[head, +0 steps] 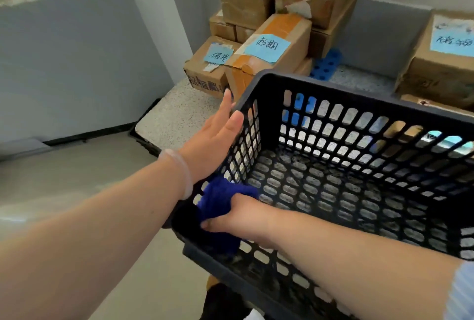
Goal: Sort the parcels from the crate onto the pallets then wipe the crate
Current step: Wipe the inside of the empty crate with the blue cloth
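Note:
A black perforated plastic crate (359, 94) fills the lower right of the head view, with no parcels inside. My left hand (215, 140) lies flat with straight fingers against the outside of the crate's left wall. Inside the crate's near left corner, my right hand (241, 214) grips a dark blue cloth (218, 199) and presses it to the wall. Cardboard parcels with blue handwritten labels (266, 45) are stacked behind the crate, over a blue pallet (325, 63). More labelled parcels (441, 63) stand at the far right.
Grey walls rise on the left and behind the stacks. The speckled floor (179, 114) in front of the parcels drops at a dark-edged step to a lower pale floor (77, 171) on the left.

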